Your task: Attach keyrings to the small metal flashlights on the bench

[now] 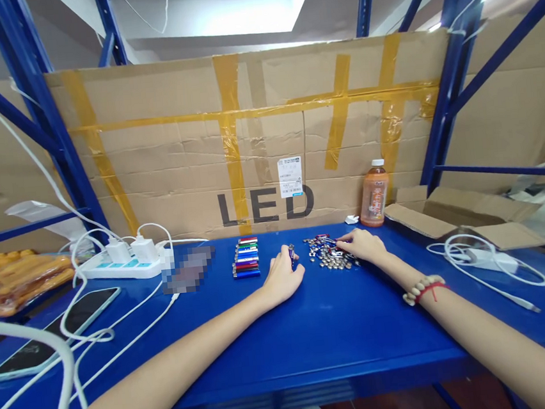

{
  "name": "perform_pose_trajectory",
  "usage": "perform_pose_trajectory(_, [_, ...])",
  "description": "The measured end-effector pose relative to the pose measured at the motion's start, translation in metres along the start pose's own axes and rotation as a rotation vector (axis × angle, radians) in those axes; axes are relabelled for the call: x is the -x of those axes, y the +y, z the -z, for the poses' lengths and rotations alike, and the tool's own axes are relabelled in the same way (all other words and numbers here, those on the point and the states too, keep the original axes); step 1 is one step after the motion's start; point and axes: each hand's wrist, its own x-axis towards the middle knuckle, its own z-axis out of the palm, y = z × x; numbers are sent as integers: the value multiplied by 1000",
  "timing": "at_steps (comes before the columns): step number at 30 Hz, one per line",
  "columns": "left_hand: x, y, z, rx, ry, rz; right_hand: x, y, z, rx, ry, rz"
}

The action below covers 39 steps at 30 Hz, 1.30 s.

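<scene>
My left hand [282,277] rests on the blue table [314,335], its fingers curled around a small dark purple cylinder with a metal tip [291,254]. My right hand [366,245] lies at the right side of a heap of small silvery metal parts [328,254], fingers pinched together among them; what they hold is too small to make out. A neat stack of coloured little cylinders [245,258] sits just left of my left hand. A bead bracelet with a red string [423,289] is on my right wrist.
An orange drink bottle [373,193] stands at the back right against a taped cardboard wall marked LED. An open cardboard box [466,215] and a white charger cable [487,261] lie at right. A power strip [121,264], white cables and a phone [56,331] are at left.
</scene>
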Motion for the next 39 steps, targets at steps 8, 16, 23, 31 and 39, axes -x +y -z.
perform_pose_trajectory(8, [6,4,3,-17,24,23,-7,9,-3,-117,11,-64])
perform_pose_trajectory(16, [7,6,5,-32,11,9,-23,28,-18,-91,55,95])
perform_pose_trajectory(23, [7,6,5,-113,10,27,-20,26,-15,-34,57,88])
perform_pose_trajectory(31, [7,6,5,-89,9,26,-21,29,-13,36,2,151])
perform_pose_trajectory(39, [5,6,4,-79,17,15,-17,28,-4,110,4,208])
